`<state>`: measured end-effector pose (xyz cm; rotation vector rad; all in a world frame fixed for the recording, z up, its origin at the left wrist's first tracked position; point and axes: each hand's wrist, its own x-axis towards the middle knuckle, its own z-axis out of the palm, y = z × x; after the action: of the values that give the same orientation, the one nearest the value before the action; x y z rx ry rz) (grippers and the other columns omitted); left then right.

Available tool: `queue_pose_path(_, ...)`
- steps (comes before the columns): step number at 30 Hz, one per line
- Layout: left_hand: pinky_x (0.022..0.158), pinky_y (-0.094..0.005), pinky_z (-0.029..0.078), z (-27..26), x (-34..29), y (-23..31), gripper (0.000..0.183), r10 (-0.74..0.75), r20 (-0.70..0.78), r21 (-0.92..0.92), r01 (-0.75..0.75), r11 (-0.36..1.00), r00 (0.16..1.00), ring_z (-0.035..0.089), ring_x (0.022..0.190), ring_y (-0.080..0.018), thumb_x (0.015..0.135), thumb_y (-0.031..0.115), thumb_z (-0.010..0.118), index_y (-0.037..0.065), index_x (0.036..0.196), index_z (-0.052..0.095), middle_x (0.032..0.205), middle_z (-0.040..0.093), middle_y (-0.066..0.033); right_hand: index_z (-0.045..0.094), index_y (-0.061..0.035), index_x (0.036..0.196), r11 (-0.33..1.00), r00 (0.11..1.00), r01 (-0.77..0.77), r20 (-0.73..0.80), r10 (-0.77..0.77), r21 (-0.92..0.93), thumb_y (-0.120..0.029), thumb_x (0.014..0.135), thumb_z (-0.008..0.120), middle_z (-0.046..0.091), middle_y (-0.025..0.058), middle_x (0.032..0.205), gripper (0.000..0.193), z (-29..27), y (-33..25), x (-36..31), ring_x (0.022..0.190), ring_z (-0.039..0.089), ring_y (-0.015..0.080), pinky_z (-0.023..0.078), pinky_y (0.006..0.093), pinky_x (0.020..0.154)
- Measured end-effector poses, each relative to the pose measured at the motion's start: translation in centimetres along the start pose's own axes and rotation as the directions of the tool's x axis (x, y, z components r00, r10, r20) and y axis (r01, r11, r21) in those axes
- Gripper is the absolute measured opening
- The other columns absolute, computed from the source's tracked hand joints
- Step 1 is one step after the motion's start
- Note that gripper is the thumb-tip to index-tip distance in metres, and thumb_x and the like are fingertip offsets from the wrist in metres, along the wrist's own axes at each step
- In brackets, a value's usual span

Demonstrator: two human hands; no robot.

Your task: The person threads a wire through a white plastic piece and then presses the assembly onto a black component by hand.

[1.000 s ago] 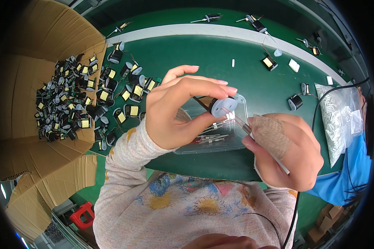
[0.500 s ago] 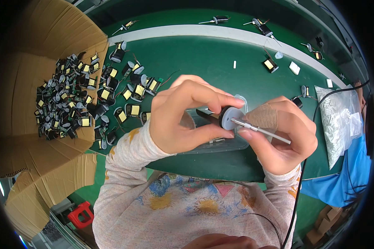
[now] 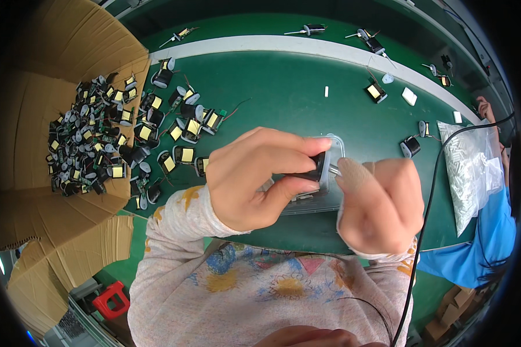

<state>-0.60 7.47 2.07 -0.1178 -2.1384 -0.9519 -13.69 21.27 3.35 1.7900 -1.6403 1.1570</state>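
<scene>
Over a clear plastic tray, my left hand pinches a small black motor between thumb and fingers. Its grey round end, now seen nearly edge-on, points to the right. A thin metal shaft sticks out of that end. My right hand, slightly blurred, is closed around the shaft, with a tan wrap or tape on a finger. The fist hides the shaft's far part. A few small pale pieces lie in the tray under my left hand.
At left, a cardboard box holds many similar motors, and several lie beside it. More lie beyond the white rail. A bag of white pieces, a black cable and another person's blue sleeve are at right.
My right hand has rolled over and closed further, covering the white rod that showed before. The motor has turned more edge-on. At right, another person's hand has come further into view.
</scene>
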Motion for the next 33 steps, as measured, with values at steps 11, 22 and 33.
queue_pose_path(11,0.065,-0.0273,0.050,-0.3,0.4,0.3,0.022,-0.081,0.011,-0.015,0.081,0.997,0.997,0.064,0.080,-0.0221,0.070,0.001,0.071,-0.003,0.084,0.055,0.092,0.065,-0.0192,0.066,-0.0007,0.084,0.977,0.988,-0.128,-0.068,0.142,0.168,0.009,0.050,0.063,0.053,0.0071,0.066,0.036,1.7,-0.1,-0.3,0.055,0.050,0.0195,0.041,0.0278,0.049)
queue_pose_path(22,0.086,-0.0297,0.047,-0.2,3.6,-4.0,0.019,-0.470,0.131,-0.388,0.481,0.786,0.873,0.059,0.094,-0.0165,0.079,0.000,0.065,-0.002,0.094,0.054,0.103,0.062,-0.0151,0.061,-0.0001,0.104,0.814,0.894,-0.442,0.113,0.433,0.377,-0.014,0.080,0.064,0.064,0.0128,0.090,0.028,3.6,4.2,0.5,0.077,0.060,0.0234,0.050,0.0297,0.069)
queue_pose_path(33,0.088,-0.0390,0.047,0.5,10.2,-27.0,0.048,-0.672,-0.087,0.032,0.677,0.736,0.735,0.058,0.101,-0.0333,0.079,0.025,0.070,0.005,0.116,0.047,0.114,0.056,-0.0168,0.059,-0.0041,0.110,0.768,0.801,-0.573,0.395,0.451,0.285,-0.010,0.078,0.064,0.062,0.0134,0.099,0.032,3.2,5.6,-0.9,0.083,0.060,0.0253,0.050,0.0335,0.072)
